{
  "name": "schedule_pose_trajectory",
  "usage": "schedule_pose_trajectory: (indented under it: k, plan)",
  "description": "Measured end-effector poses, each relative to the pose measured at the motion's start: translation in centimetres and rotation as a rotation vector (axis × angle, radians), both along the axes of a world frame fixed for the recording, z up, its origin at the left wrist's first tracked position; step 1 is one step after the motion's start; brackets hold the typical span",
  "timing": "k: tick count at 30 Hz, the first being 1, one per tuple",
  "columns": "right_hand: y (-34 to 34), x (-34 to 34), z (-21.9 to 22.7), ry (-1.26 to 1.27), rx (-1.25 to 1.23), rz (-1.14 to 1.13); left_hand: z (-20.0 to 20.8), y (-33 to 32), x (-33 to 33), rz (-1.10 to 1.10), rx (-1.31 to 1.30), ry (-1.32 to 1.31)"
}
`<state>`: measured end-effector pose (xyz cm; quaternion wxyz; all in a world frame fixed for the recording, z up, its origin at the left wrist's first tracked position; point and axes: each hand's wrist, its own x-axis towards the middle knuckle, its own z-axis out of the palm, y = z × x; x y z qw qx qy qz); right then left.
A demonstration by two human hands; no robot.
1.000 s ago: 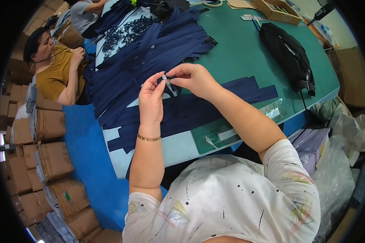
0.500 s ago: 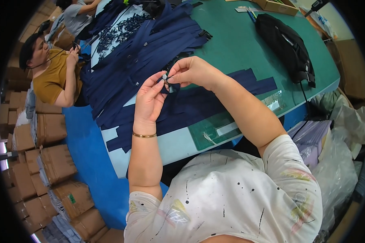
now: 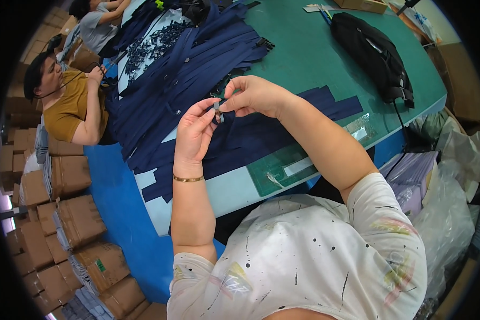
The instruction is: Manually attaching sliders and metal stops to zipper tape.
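Between the fingertips of my left hand (image 3: 193, 130) is a small silvery metal piece (image 3: 217, 106), probably a buckle or clip, too small to name surely. A dark bit shows just below it. My right hand (image 3: 256, 97) is closed in a pinch at the right side of the same piece, thumb against it; whether it grips a separate part is hidden. Both hands are raised over dark navy fabric strips (image 3: 240, 140) lying across the near part of the table. Beyond my left hand spreads a large pile of navy straps (image 3: 170, 85) with small metal fittings.
Small dark pieces (image 3: 149, 50) are heaped on the far left of the green-topped table (image 3: 298, 53). A black bag (image 3: 370, 58) lies at the right. Two people work at the left, one in a mustard shirt (image 3: 74, 106). Cartons (image 3: 80, 216) are stacked on the left floor; plastic-wrapped bundles (image 3: 413, 176) stand at right.
The dark strip that showed around the metal piece between my fingers is now less visible. My hands stay nearly in place, and the whole view has shifted slightly.
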<state>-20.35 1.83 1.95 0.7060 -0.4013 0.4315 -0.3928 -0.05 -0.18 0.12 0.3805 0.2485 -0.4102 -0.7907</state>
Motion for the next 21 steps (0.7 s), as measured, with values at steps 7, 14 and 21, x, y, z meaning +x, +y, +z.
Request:
schedule_pose_trajectory:
  k: [7, 14, 21]
  plan:
    - [0.4, 0.2, 0.6, 0.058, -0.197, -0.068, 0.9, 0.9, -1.0, 0.15, -0.152, -0.102]
    - [0.6, 0.9, 1.0, 0.08, -0.305, -0.139, 0.8, 1.4, -1.2, 0.263, -0.082, -0.085]
    - [0.5, 1.2, 0.7, 0.145, -0.407, -0.15, 1.0, 1.7, -1.3, 0.292, -0.151, -0.127]
